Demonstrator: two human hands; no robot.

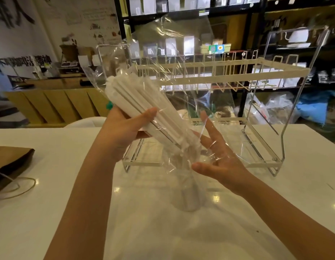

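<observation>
Our left hand [123, 132] grips a bundle of white straws [136, 102] around its middle, with the thumb laid over the top and the fingers curled beneath. The bundle tilts, its upper end pointing up and away to the left and its lower end dipping toward our right hand [219, 160]. That hand is spread flat, palm up, fingers apart, just under the lower tips of the straws. The two hands are close together but do not touch.

A clear plastic bag [172, 44] sits loosely around the bundle. It billows above both hands, and its crinkled film lies across our right fingers. We see no print on the bag or the straws.

Just beyond the hands a clear rack [237, 76] with cream wire dividers stands on the white table [50, 212]. Well to the left of our left forearm lies a brown paper bag [11, 162] with a string handle [18, 186].

Far past the left hand, large dark characters [16, 61] run along the wall, too blurred for us to read. The labels on the shelves [181, 4] behind the rack are too small to make out.
</observation>
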